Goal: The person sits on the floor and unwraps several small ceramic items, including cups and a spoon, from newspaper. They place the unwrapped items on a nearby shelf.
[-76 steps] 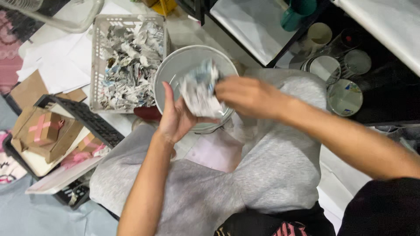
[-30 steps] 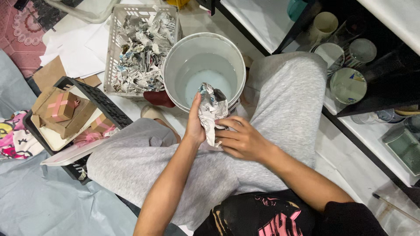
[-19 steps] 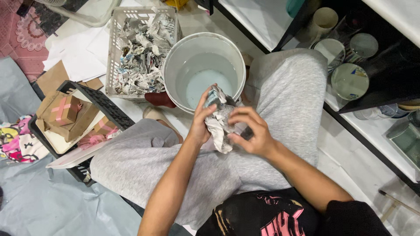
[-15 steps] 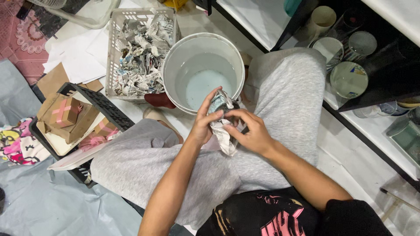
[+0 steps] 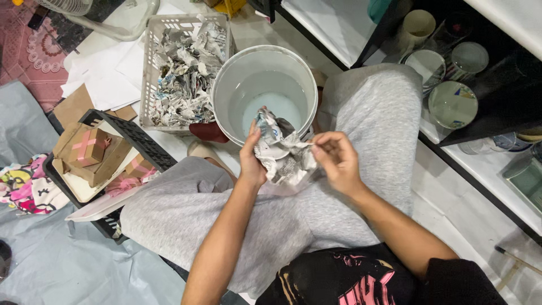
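Note:
A crumpled wad of wet newspaper is held over my lap, just in front of a white bucket with cloudy water in it. My left hand grips the wad's left side with fingers wrapped around it. My right hand pinches the wad's right edge with thumb and fingertips. I sit cross-legged in grey trousers, the bucket between my knees.
A grey plastic basket of torn newspaper stands left of the bucket. A black crate with cardboard boxes lies at my left knee. White sheets lie behind it. Jars and cups fill a dark shelf on the right.
The hands lifted the wad from above the bucket, squeezed it over my lap, and now pull it apart slightly; my right hand has shifted to the wad's right edge.

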